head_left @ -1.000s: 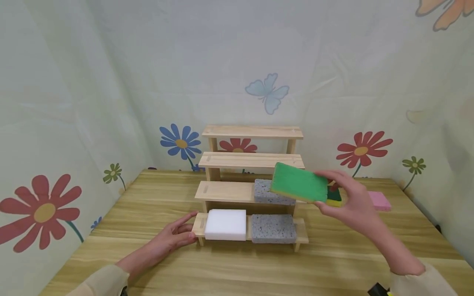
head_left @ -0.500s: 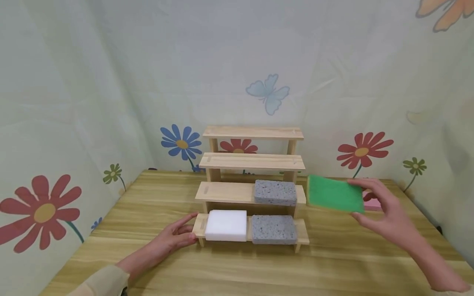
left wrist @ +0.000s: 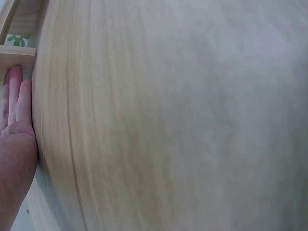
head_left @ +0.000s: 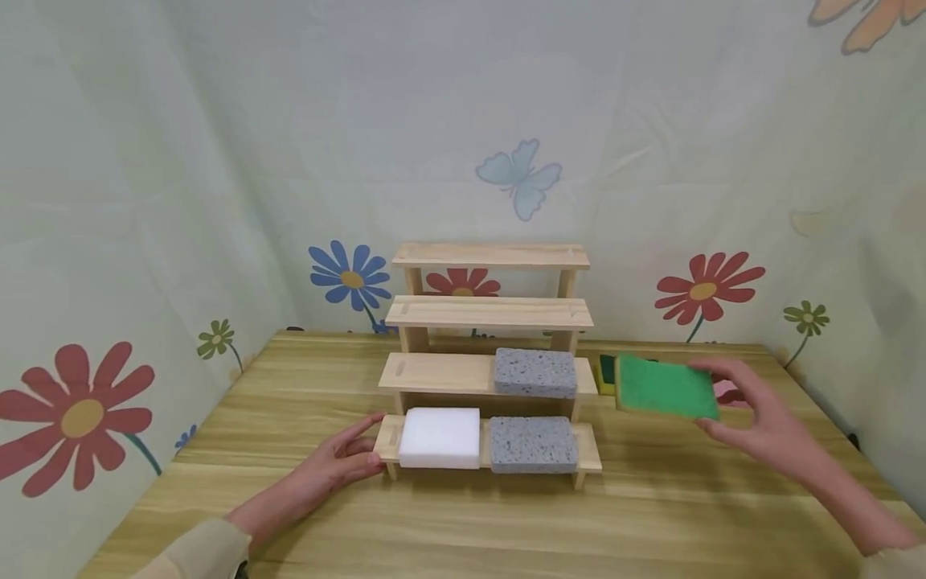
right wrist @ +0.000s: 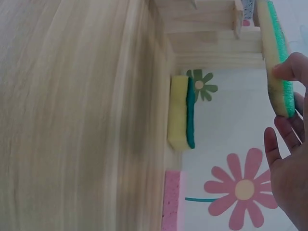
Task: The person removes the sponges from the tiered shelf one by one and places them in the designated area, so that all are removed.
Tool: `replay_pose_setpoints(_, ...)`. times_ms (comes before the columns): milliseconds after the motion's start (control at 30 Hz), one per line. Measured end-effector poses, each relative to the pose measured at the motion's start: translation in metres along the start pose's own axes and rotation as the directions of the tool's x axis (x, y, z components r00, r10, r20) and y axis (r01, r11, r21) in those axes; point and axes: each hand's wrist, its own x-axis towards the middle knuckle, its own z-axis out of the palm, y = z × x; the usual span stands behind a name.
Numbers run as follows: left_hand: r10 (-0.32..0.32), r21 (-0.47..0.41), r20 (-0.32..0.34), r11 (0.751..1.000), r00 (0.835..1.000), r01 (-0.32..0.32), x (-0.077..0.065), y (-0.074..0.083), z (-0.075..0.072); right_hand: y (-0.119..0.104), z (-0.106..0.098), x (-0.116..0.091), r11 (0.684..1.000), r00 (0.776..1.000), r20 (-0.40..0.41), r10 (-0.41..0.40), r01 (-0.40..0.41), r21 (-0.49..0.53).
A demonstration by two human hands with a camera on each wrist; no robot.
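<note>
A green-and-yellow scouring sponge [head_left: 665,388] is held in the air to the right of a stepped wooden shelf [head_left: 434,370]. My right hand [head_left: 760,414] pinches its right edge between thumb and fingers; the right wrist view shows its yellow side and green face tilted on edge. My left hand [head_left: 333,466] touches the left end of the lowest step, and its fingers look straight in the left wrist view. On that step lie a white sponge block [head_left: 440,438] and a grey speckled sponge [head_left: 534,444]. Another grey speckled sponge [head_left: 535,371] lies on the step above.
Behind the held sponge, a yellow sponge with a dark green pad [right wrist: 179,110] lies on the wooden table [head_left: 477,531]. A pink sponge [right wrist: 172,199] lies farther right, partly hidden by my right hand in the head view. A flower-printed curtain [head_left: 434,121] surrounds the table.
My right hand has carried the green-and-yellow sponge from in front of the shelf to its right side and slightly lower. My left hand stays at the shelf's end.
</note>
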Motion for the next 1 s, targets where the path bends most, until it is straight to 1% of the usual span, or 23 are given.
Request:
replay_pose_setpoints(100, -0.005, -0.001, -0.002, 1.000, 1.000, 0.005, 0.000, 0.001, 0.000, 0.010, 0.004, 0.000, 1.000, 1.000, 0.028, -0.006, 0.006, -0.008)
replay_pose_setpoints(233, -0.007, -0.005, 0.003, 1.000, 1.000, 0.007, 0.000, 0.003, 0.001, 0.025, 0.011, -0.001, 0.999, 0.998, 0.049, -0.036, 0.037, -0.021)
replay_pose_setpoints(367, -0.007, -0.006, 0.006, 1.000, 1.000, 0.007, -0.001, 0.003, 0.001, 0.032, 0.016, -0.001, 0.997, 0.993, 0.084, -0.080, 0.080, -0.004)
replay_pose_setpoints(467, -0.005, -0.005, 0.002, 1.000, 1.000, 0.005, -0.002, 0.003, 0.001, 0.036, 0.019, 0.000, 0.997, 0.989, 0.125, -0.083, 0.082, 0.010)
replay_pose_setpoints(667, 0.004, -0.003, 0.001, 1.000, 1.000, -0.004, -0.001, 0.001, 0.000, 0.041, 0.023, -0.001, 1.000, 0.976, 0.216, 0.002, -0.003, 0.005)
replay_pose_setpoints(767, 0.003, -0.005, 0.000, 1.000, 1.000, -0.003, -0.001, 0.001, 0.000, 0.044, 0.023, -0.002, 0.998, 0.963, 0.264, 0.057, -0.056, -0.013)
replay_pose_setpoints(867, -0.007, -0.008, 0.003, 1.000, 1.000, 0.007, -0.001, 0.001, 0.000, 0.048, 0.024, -0.002, 0.995, 0.944, 0.314, 0.102, -0.098, -0.028)
replay_pose_setpoints(1000, -0.024, -0.016, 0.002, 1.000, 1.000, 0.024, 0.000, 0.001, 0.000, 0.052, 0.026, -0.003, 0.992, 0.929, 0.348, 0.125, -0.127, -0.016)
